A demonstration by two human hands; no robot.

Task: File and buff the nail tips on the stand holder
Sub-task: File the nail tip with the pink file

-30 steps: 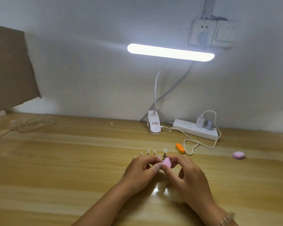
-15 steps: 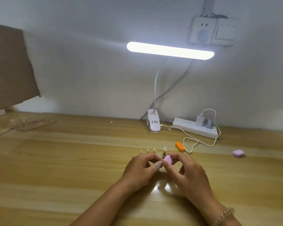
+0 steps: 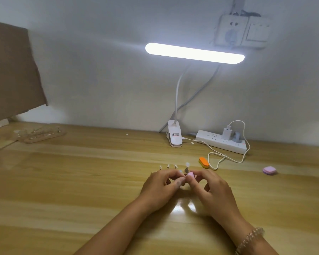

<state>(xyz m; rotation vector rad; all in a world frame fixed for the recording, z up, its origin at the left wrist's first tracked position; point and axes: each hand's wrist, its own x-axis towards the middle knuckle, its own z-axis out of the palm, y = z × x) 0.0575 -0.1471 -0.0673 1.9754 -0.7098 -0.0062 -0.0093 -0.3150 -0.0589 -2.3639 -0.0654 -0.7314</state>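
Observation:
Both hands meet at the middle of the wooden desk. My right hand pinches a small pink buffer block between thumb and fingers. My left hand has its fingers curled and pinches something small next to the block; what it holds is hidden. Just behind the hands stands the nail stand holder, a row of small pegs. One peg carries a clear nail tip. The holder's base is covered by my fingers.
An orange buffer block and a white cable lie behind the hands. A pink block sits at the right. A clip lamp and power strip stand by the wall. Another holder lies far left.
The pink block has shifted a little between my fingertips while both hands stay in place at the holder. The view has tilted slightly.

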